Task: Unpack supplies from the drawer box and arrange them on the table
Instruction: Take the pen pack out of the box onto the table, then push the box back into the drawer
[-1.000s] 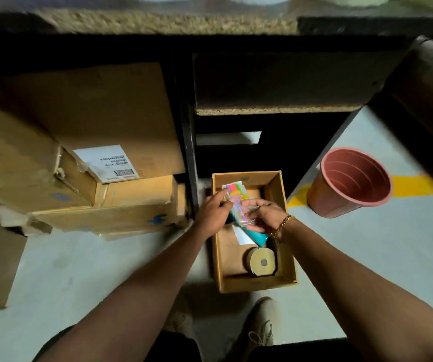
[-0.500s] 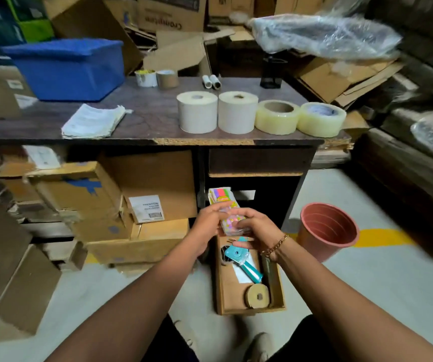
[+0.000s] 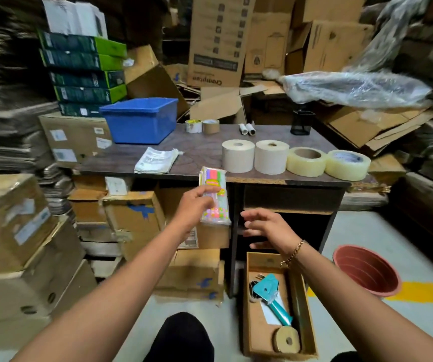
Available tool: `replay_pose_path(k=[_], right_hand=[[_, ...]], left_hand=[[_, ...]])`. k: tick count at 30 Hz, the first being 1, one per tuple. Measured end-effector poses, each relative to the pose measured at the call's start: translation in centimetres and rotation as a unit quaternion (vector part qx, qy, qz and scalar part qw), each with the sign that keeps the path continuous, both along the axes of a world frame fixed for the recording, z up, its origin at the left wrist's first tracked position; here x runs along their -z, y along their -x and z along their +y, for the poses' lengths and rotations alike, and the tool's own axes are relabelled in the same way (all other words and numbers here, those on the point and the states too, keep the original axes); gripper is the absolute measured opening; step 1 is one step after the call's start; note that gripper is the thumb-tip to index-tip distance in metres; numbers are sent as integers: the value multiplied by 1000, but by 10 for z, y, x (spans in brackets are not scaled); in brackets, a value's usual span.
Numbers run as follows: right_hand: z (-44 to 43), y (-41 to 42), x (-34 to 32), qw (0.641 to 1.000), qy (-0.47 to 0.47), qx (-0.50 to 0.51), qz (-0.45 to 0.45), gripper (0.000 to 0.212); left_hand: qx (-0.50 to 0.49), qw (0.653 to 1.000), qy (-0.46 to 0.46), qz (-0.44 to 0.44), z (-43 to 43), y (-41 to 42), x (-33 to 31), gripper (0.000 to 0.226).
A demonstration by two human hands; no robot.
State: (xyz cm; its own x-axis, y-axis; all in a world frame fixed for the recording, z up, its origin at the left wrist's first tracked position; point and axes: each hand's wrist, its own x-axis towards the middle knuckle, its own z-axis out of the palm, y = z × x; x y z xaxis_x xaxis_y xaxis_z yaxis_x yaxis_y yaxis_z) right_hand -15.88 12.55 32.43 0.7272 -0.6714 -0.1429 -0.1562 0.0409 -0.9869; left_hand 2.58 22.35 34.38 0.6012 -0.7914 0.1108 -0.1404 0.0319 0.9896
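Packet: the colourful packet (image 3: 215,197) stood upright, long axis pointing up at the bench (image 3: 205,150) edge.
Left hand (image 3: 197,205): gripped the packet, just below the bench front.
Right hand (image 3: 267,226): spread wide, empty, beside it above the drawer box (image 3: 249,309).
Nearer hand: the left.
Likely spot: bare bench left of the paper rolls (image 3: 256,155).

Glossy plastic wrap covers the pack (image 3: 214,197) in the left hand (image 3: 193,205); below the right hand (image 3: 267,226), the drawer box (image 3: 249,322) looks like matt cardboard.
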Motion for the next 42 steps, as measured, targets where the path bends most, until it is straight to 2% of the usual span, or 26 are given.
replay_pose_path(k=[10,15,20,24,28,31,35,38,42], right_hand=[[-29,5,22,998,43,-2,43,23],[-63,24,42,997,42,39,46,21],[-81,41,57,995,39,70,66,20],[-90,47,61,994,34,70,74,19],[-97,52,63,994,47,64,81,21],[-102,57,70,992,59,64,95,22],[-115,68,93,985,77,77,138,25],[-125,82,124,974,109,95,175,23],[-134,97,172,954,141,94,247,22]], left_hand=[[-36,992,-104,-58,-62,-89,-74,48],[-21,987,-151,-53,-107,-110,-77,48],[-18,963,-207,-173,-125,-113,-63,45],[-59,924,-242,-291,-123,-110,-57,52],[-131,900,-208,-360,-117,-96,-48,44],[-173,868,-120,-450,-107,-71,-32,29],[-120,871,6,-476,-97,-20,19,20],[-55,883,12,-467,-97,18,73,17],[15,900,-56,-432,-111,52,162,21]])
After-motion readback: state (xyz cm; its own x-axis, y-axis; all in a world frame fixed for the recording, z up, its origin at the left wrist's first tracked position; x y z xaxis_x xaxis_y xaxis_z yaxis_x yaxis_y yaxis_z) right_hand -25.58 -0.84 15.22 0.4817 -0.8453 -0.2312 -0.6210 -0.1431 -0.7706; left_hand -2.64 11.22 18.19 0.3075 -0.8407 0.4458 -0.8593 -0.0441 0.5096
